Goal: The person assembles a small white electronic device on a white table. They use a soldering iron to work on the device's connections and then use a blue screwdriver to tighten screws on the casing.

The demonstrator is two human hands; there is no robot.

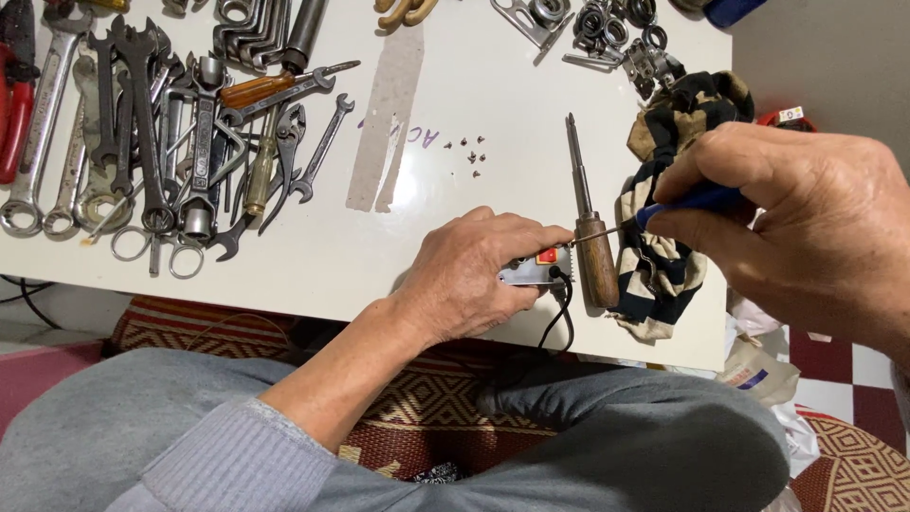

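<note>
A small metal device [531,268] is clamped by the left hand [469,275] near the table edge [313,305]. A blue-handled screwdriver [687,201] is pinched by the right hand [796,223]. Bare tabletop is seen beyond the hands.

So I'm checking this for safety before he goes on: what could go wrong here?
1. The blue-handled screwdriver tip works right beside the left hand holding the small metal device; a slip might jab the fingers.
2. The device sits near the table edge, with its black cord hanging off, so it could get tugged down.
3. The tiny loose screws lie bare on the tabletop and could roll away or get swept off.
</note>
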